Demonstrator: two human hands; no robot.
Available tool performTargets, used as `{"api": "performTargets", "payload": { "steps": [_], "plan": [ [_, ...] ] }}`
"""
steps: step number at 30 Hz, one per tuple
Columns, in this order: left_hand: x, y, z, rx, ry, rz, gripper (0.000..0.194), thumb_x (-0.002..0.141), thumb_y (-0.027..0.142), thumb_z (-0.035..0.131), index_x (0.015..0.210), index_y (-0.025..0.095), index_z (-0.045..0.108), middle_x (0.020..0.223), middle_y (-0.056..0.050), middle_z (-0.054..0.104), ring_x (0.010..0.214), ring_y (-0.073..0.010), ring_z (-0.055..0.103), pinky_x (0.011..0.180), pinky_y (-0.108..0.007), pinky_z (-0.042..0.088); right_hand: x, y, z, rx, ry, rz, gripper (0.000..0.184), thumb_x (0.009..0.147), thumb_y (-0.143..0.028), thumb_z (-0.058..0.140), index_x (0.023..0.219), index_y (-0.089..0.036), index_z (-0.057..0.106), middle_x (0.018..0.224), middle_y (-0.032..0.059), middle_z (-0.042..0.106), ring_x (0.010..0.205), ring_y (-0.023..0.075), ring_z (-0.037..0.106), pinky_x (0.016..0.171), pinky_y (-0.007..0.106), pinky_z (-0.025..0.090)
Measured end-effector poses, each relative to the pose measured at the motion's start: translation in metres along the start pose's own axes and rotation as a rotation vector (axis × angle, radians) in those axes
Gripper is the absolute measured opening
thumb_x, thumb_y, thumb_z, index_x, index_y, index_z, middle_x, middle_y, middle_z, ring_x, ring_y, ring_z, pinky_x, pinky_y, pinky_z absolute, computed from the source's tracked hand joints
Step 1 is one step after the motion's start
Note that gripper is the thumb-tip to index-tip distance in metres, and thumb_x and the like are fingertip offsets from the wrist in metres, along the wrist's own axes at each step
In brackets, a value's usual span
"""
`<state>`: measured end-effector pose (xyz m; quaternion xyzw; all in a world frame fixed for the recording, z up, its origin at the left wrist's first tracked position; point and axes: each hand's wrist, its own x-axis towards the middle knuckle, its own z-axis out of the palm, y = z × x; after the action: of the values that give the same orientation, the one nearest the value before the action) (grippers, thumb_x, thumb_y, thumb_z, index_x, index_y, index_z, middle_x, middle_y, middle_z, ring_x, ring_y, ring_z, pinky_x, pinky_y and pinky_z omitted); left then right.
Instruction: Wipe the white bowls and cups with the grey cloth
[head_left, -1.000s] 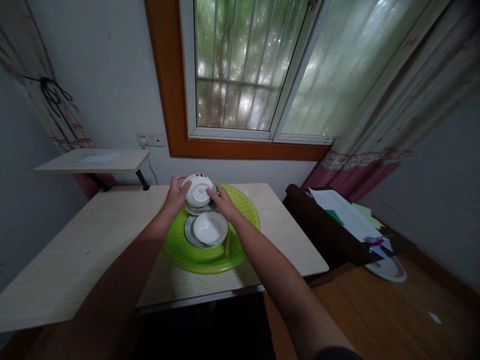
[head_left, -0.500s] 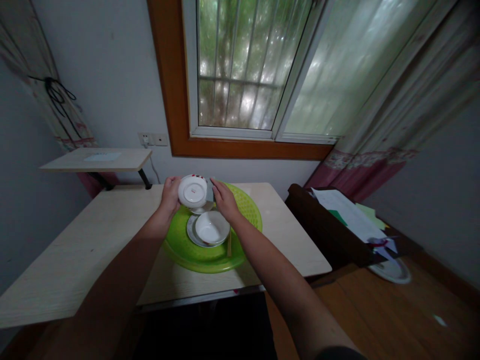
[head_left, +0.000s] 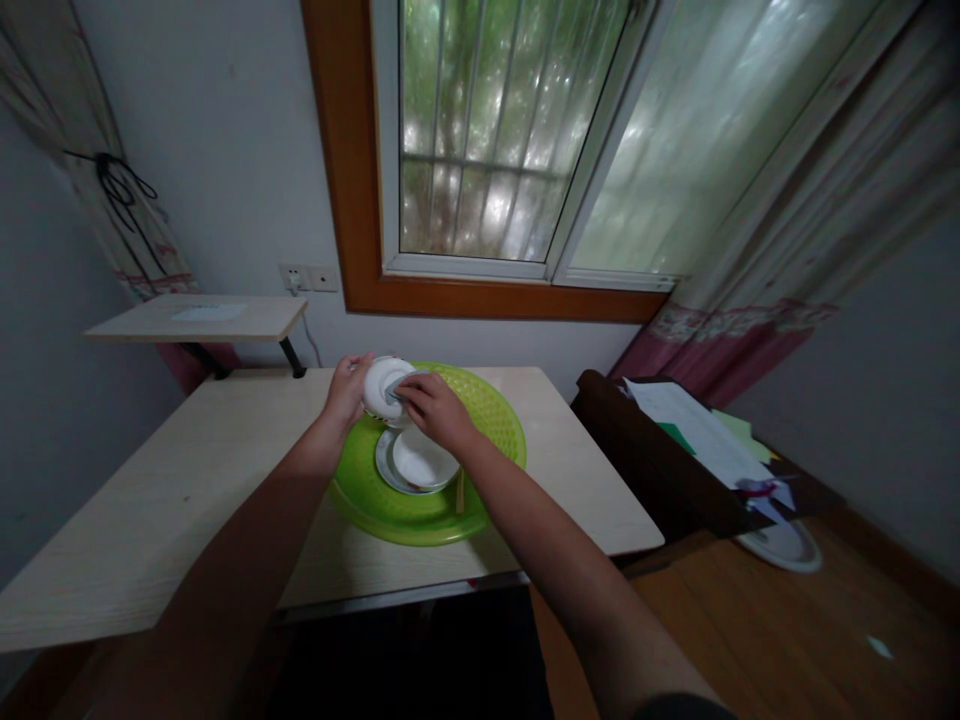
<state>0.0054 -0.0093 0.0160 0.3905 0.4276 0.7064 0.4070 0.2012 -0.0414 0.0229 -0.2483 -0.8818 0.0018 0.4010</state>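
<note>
Bowl tilted in left hand — right hand angled over base, pinching grey cloth, seemingly.

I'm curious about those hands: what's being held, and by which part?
The left hand holds a white bowl by its left edge. The right hand holds what looks like a grey cloth; where exactly, I cannot tell.

And here's the worktop, with the tray towards its right! On the tray, a plate; in the plate, a bowl; just right of them, chopsticks. Over the tray's far left, a dish! Far left on the worktop, a raised shelf bearing a sheet. Behind it all, the window; off to the right, papers.
</note>
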Motion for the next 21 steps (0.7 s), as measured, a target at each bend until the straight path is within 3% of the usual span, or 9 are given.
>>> {"api": "performTargets", "payload": {
  "steps": [9, 14, 21],
  "plan": [
    [-0.004, 0.006, 0.005, -0.071, 0.035, -0.026, 0.051, 0.064, 0.049, 0.082, 0.089, 0.020, 0.048, 0.076, 0.000, 0.066, 0.063, -0.0131, 0.062, 0.057, -0.024, 0.048, 0.000, -0.012, 0.001, -0.076, -0.116, -0.050, 0.037, 0.101, -0.019, 0.047, 0.136, -0.025, 0.059, 0.133, 0.0068, 0.062, 0.122, 0.0200, 0.055, 0.105, 0.035, 0.046],
    [-0.004, 0.004, 0.005, -0.081, 0.004, -0.035, 0.048, 0.066, 0.047, 0.081, 0.090, 0.020, 0.049, 0.073, 0.001, 0.065, 0.060, -0.0128, 0.061, 0.055, -0.024, 0.047, 0.000, -0.007, 0.001, -0.199, -0.099, -0.114, 0.035, 0.100, -0.018, 0.052, 0.133, -0.024, 0.062, 0.137, 0.0072, 0.063, 0.130, 0.0233, 0.052, 0.111, 0.042, 0.043],
    [0.000, 0.002, 0.002, -0.116, 0.036, 0.022, 0.046, 0.070, 0.045, 0.078, 0.094, 0.020, 0.048, 0.082, -0.002, 0.069, 0.068, -0.0149, 0.066, 0.063, -0.027, 0.052, 0.000, -0.004, -0.007, -0.321, -0.061, 0.011, 0.036, 0.099, -0.021, 0.054, 0.134, -0.023, 0.063, 0.140, 0.0075, 0.062, 0.131, 0.0285, 0.051, 0.109, 0.047, 0.043]
  ]
}}
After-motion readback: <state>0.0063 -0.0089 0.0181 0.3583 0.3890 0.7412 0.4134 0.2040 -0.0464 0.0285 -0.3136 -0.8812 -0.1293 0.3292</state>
